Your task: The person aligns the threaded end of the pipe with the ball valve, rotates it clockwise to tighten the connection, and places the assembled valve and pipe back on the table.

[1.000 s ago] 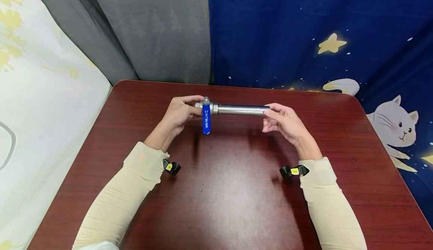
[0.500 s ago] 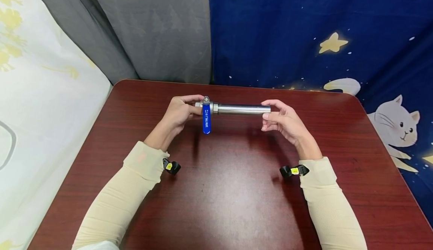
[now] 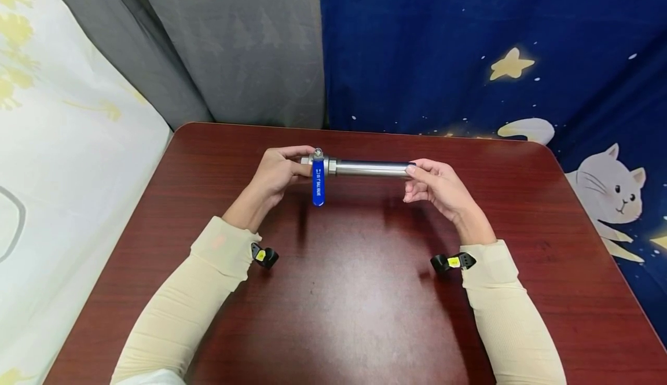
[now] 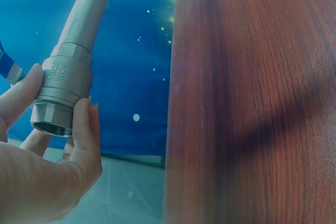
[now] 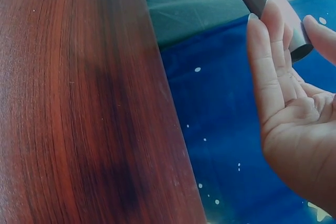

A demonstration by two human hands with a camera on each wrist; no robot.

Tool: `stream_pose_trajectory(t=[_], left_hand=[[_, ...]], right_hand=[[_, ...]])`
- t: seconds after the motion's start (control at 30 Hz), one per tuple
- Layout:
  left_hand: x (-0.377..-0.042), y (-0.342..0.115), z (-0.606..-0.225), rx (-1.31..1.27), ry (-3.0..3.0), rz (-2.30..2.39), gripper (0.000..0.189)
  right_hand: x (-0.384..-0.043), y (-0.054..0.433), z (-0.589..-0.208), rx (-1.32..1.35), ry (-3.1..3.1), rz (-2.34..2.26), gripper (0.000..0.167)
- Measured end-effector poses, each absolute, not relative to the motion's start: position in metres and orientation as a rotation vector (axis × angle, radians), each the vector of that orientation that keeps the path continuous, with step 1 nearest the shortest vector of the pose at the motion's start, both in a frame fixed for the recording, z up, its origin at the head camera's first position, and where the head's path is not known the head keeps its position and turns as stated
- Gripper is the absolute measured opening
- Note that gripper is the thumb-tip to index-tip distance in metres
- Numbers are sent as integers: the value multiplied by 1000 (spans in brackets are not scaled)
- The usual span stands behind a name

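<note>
My left hand (image 3: 276,173) grips a steel ball valve (image 4: 65,80) between thumb and fingers; the valve's open threaded end faces the wrist camera. A blue lever handle (image 3: 318,183) hangs from the valve toward me, crosswise to the body. From the valve's other side a shiny metal pipe (image 3: 370,168) runs level to the right, joined at a hex collar. My right hand (image 3: 435,185) pinches the pipe's far end between thumb and fingers, with the hollow mouth showing in the right wrist view. Both pieces are held up above the table, their shadows falling on it.
A dark red wood-grain table (image 3: 344,304) spreads below the hands. Behind it hang a grey curtain (image 3: 245,49) and a blue curtain (image 3: 417,49) with stars and a cat; a white cloth (image 3: 62,159) hangs at the left. Small black cameras sit on both wrists.
Half a second ago the right thumb and fingers were spread a little off the pipe's end; now they close on it again. The left hand and valve have stayed put.
</note>
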State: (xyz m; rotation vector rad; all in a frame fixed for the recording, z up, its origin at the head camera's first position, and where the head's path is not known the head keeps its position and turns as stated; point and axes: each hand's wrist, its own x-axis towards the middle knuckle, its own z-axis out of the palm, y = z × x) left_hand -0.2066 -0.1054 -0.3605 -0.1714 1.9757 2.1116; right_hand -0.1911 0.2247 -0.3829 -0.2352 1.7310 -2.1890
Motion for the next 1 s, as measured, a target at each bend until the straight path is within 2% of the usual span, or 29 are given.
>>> stream_pose_trajectory(t=[0.1,0.27,0.33,0.67,1.0], left_hand=[[-207,-105,-360,-170,1979,2112,35],[-207,-105,-360,-169,1982,2115,35],[-207,-105,-360,-171,1980,2115,35],[-207,-103,-361,-156,1979,2098,37],[-206,-102,-360,-150,1987,2071,37]], right_hand=[[-191,224,-381,-245,1703,-2202,13],[-191,225,-381,-325,1677,-2212,33],[-191,226,-381,-349,1677,-2214,36],[-189,225,-381,-224,1740,-2188,16],[-188,224,-378,-181,1788,-2180,21]])
